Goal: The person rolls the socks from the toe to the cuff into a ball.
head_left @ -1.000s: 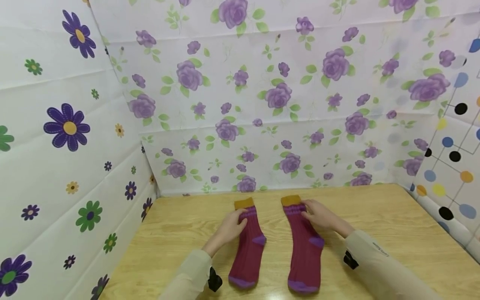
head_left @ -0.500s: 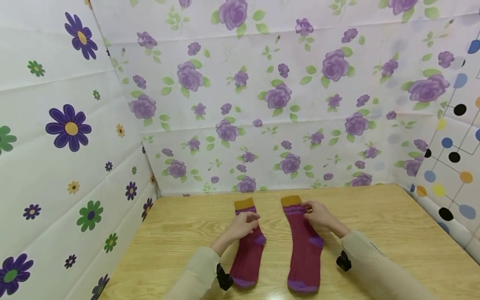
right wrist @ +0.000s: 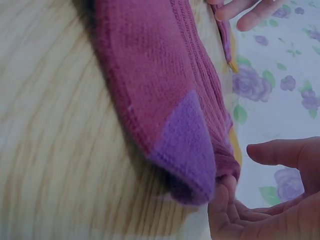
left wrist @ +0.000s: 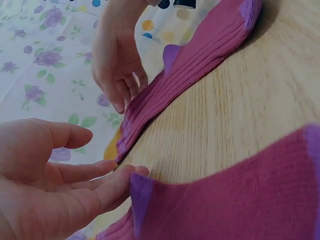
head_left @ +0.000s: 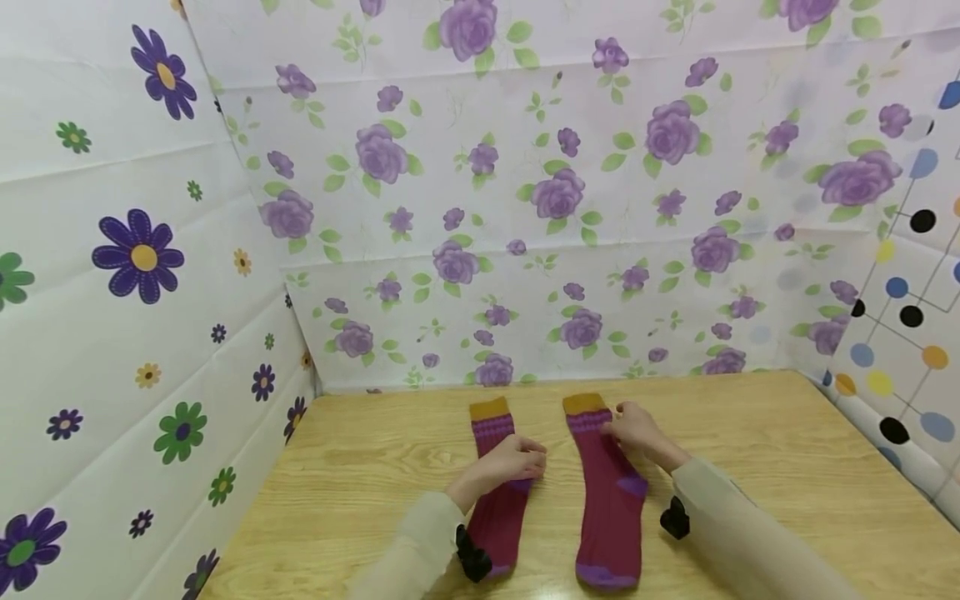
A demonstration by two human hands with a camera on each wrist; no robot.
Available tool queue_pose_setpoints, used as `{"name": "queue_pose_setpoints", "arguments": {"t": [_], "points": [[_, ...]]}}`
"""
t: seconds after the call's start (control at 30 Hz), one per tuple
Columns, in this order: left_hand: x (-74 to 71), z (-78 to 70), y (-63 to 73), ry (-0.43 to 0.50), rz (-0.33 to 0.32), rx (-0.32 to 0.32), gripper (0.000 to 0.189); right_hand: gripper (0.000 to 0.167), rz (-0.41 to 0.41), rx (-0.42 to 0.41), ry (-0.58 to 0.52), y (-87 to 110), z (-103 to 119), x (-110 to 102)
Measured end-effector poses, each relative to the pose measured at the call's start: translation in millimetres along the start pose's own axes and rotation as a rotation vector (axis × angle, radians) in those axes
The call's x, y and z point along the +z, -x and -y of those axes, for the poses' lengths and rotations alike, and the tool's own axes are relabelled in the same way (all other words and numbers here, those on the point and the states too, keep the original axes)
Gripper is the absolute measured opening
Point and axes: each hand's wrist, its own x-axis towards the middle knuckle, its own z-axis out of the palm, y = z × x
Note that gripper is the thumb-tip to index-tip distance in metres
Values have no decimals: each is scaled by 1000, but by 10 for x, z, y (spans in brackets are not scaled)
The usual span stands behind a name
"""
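Two maroon socks with mustard cuffs and purple heels and toes lie flat, side by side, in the head view. My left hand (head_left: 513,462) reaches over the left sock (head_left: 501,521), its fingers at the heel side. In the left wrist view, the thumb stands apart from the fingers, and the fingertips are right at the purple heel (left wrist: 142,200). My right hand (head_left: 637,433) is at the outer edge of the right sock (head_left: 611,508), just below the cuff. The right wrist view shows its fingertips tucked at the sock's edge and the thumb (right wrist: 272,152) raised away.
The socks lie on a wood-grain table (head_left: 360,483). Behind it hangs a purple-rose sheet (head_left: 420,208), with a daisy-print sheet (head_left: 67,333) on the left and a dotted sheet (head_left: 915,333) on the right.
My left hand has moved from the left sock's cuff across it to the right and nearer, toward the heel. My right hand has shifted slightly along the right sock's edge. Both socks lie unchanged.
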Motion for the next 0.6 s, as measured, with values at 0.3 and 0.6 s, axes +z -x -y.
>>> {"name": "queue_pose_setpoints", "arguments": {"t": [0.3,0.6], "points": [[122,-18,-81,15,19,-16,43,18,13,21,-136,-100,-50,31],[237,19,-173,109,18,-75,46,35,60,24,-245,-130,-90,81]]}}
